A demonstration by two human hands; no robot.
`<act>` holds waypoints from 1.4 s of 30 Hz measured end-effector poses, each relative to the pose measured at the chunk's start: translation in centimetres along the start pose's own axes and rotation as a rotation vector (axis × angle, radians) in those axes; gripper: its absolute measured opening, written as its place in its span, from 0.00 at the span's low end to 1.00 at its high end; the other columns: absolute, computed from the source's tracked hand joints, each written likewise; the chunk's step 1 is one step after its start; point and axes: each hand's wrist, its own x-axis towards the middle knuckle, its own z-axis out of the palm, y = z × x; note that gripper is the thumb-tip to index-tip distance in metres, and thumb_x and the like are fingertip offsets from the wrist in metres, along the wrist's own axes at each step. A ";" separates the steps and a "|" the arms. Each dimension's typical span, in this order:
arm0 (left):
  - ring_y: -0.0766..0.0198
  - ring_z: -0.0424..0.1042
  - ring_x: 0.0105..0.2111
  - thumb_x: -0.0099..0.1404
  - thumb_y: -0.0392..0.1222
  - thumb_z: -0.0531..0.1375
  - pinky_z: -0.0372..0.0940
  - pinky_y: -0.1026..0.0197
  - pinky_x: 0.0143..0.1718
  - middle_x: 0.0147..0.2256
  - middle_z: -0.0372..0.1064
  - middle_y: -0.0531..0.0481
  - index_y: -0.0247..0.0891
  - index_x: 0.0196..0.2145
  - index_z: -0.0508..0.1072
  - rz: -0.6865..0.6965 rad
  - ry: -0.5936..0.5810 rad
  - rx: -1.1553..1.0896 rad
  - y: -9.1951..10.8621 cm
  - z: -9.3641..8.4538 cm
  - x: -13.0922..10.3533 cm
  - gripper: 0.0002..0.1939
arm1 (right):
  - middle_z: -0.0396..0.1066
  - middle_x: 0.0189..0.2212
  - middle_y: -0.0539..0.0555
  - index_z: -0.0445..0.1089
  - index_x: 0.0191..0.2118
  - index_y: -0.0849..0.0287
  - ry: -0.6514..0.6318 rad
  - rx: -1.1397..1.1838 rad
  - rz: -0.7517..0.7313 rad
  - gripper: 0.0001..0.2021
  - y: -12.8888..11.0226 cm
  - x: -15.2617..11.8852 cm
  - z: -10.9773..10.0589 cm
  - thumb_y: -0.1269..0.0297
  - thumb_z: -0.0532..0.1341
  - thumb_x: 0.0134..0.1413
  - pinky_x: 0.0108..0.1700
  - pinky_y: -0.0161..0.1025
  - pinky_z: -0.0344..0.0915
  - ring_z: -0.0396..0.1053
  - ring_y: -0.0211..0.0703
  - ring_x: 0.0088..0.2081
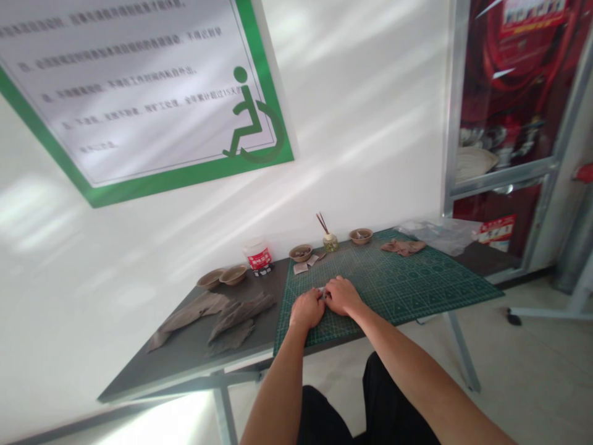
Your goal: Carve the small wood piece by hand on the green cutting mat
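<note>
My left hand (307, 309) and my right hand (341, 295) are close together over the near left part of the green cutting mat (393, 281). Between their closed fingers is a small whitish piece (323, 293), mostly hidden, that both hands hold. Beyond the hands, several small flat pale pieces (301, 267) lie on the mat beside a brown bowl (301, 253) with small things in it. A glass bottle with dark sticks (330, 241) stands to the right of that bowl.
Grey-brown cloths (241, 316), two bowls (233, 275) and a red-labelled tub (259, 258) are on the left of the dark table (139, 364). Another bowl (360, 236), a pinkish cloth (403, 247) and clear plastic (440, 233) lie at the back right.
</note>
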 end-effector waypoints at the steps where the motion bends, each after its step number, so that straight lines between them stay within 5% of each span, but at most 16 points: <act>1: 0.61 0.60 0.55 0.64 0.44 0.48 0.56 0.60 0.54 0.55 0.63 0.52 0.46 0.51 0.68 -0.006 0.001 0.004 0.0 0.0 0.0 0.20 | 0.69 0.38 0.57 0.70 0.35 0.60 0.007 -0.007 0.017 0.10 0.0 0.0 0.0 0.65 0.53 0.54 0.44 0.40 0.53 0.60 0.47 0.45; 9: 0.60 0.61 0.54 0.63 0.42 0.47 0.57 0.60 0.53 0.53 0.65 0.50 0.45 0.49 0.69 0.017 0.025 0.019 0.1 0.2 0.1 0.19 | 0.69 0.39 0.58 0.70 0.36 0.59 0.028 -0.032 0.085 0.14 0.1 0.4 0.3 0.66 0.47 0.59 0.42 0.41 0.53 0.59 0.48 0.44; 19: 0.60 0.62 0.54 0.63 0.43 0.47 0.57 0.60 0.53 0.54 0.63 0.51 0.46 0.50 0.68 -0.001 0.012 0.000 -0.2 0.2 0.1 0.20 | 0.70 0.38 0.55 0.71 0.35 0.57 -0.015 0.002 -0.017 0.11 0.0 0.1 -0.2 0.64 0.52 0.55 0.43 0.40 0.53 0.60 0.46 0.44; 29: 0.61 0.61 0.54 0.63 0.43 0.47 0.56 0.60 0.54 0.55 0.63 0.52 0.47 0.50 0.68 -0.001 0.013 0.012 -0.3 0.5 0.3 0.19 | 0.70 0.37 0.58 0.70 0.36 0.60 0.055 -0.022 0.083 0.13 0.1 0.2 0.3 0.65 0.48 0.58 0.43 0.41 0.53 0.60 0.47 0.44; 42: 0.61 0.59 0.56 0.63 0.42 0.48 0.54 0.60 0.55 0.55 0.63 0.52 0.47 0.51 0.68 -0.030 -0.017 0.010 0.4 -0.4 -0.2 0.20 | 0.69 0.40 0.56 0.72 0.38 0.57 -0.034 -0.012 0.049 0.16 0.3 0.8 0.0 0.63 0.47 0.61 0.43 0.40 0.54 0.59 0.46 0.45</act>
